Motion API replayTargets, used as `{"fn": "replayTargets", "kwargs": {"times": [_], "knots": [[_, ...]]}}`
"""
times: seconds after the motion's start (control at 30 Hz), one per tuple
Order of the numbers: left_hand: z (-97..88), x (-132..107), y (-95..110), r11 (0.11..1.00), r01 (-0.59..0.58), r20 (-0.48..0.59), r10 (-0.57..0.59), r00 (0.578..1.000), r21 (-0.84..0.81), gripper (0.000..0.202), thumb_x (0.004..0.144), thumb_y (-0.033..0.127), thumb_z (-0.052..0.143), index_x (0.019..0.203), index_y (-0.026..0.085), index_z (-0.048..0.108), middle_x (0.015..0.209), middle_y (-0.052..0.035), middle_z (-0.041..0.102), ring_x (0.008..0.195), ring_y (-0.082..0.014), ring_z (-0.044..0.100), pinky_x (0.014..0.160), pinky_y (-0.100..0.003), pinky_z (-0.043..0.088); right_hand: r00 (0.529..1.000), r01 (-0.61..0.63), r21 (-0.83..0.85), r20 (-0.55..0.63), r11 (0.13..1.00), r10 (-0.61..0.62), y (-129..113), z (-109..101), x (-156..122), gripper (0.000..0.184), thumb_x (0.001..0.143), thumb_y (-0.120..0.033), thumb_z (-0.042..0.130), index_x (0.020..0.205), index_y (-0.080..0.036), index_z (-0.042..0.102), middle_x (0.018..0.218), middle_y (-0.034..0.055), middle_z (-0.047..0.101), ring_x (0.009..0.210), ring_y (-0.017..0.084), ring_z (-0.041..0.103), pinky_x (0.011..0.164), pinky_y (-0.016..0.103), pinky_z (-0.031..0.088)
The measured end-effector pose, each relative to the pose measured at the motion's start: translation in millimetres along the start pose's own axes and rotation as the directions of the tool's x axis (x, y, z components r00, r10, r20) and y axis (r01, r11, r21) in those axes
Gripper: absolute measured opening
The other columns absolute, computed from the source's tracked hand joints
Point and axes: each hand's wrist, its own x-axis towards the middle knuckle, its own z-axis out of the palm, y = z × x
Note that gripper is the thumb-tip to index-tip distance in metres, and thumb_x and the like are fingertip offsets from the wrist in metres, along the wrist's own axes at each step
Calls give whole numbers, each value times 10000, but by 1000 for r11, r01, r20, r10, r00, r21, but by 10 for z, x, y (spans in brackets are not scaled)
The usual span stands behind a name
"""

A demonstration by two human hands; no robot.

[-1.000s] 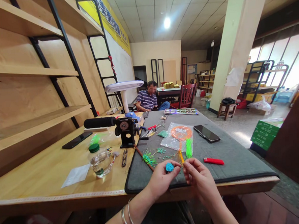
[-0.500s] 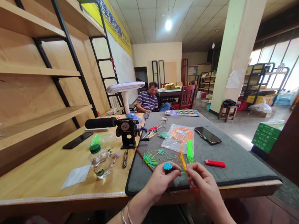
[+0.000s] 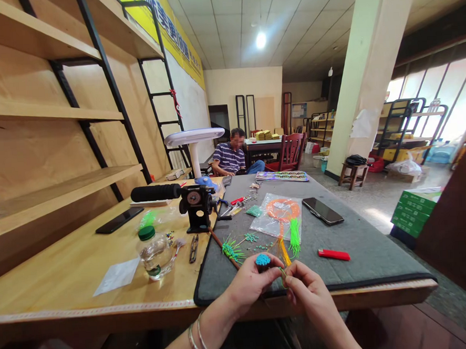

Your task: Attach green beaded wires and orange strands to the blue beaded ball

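Note:
Just past the table's front edge, my left hand (image 3: 250,278) is closed around a dark piece topped with a cluster of turquoise beads (image 3: 262,259). Its thumb and index finger also pinch a thin green cord (image 3: 282,273). My right hand (image 3: 306,285) pinches the same cord close by, its fingertips nearly touching the left ones. Beyond my hands, a yellow-orange bundle of threads (image 3: 285,253) lies on the grey mat (image 3: 360,253). A brown rod (image 3: 217,239) with green cords and turquoise beads (image 3: 233,251) runs toward my left hand, which hides its near end.
A black clamp-like device with a crank (image 3: 197,205) stands left of the mat, near snips (image 3: 194,249) and a water bottle (image 3: 154,255). A red lighter (image 3: 333,254), a phone (image 3: 322,210) and green cords (image 3: 294,236) lie right. A person (image 3: 232,156) sits beyond the table.
My right hand has moved slightly left, closer to the left hand. The green cord, stretched between the fingers before, now bends in a small loop. My left hand keeps its hold.

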Motion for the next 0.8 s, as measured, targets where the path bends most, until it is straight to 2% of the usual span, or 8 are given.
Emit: {"fn": "replayTargets", "kwargs": {"times": [0.2,0.43,0.8], "knots": [[-1,11,0,1000,-7,0,7,1000,18,423,654,488,778,837,130,646,505,91,406,428,-44,263,418,-223,158,1000,4,7,17,1000,-4,-23,8,-9,240,743,-358,653,645,-192,510,494,-60,501,449,85,421,485,210,337],[1,-11,35,1000,12,28,-12,1000,-6,418,645,489,783,812,136,633,470,103,362,414,-41,236,408,-224,133,1000,-9,48,6,999,9,10,18,-5,239,761,-360,639,663,-194,496,496,-69,490,443,77,406,473,200,321],[-51,31,-46,996,49,82,-43,996,-72,393,657,455,795,823,132,646,472,91,399,403,-34,254,403,-220,128,1000,-2,89,-24,996,4,-50,50,-31,280,727,-398,680,637,-190,516,507,-63,484,449,77,403,471,200,330]]}}
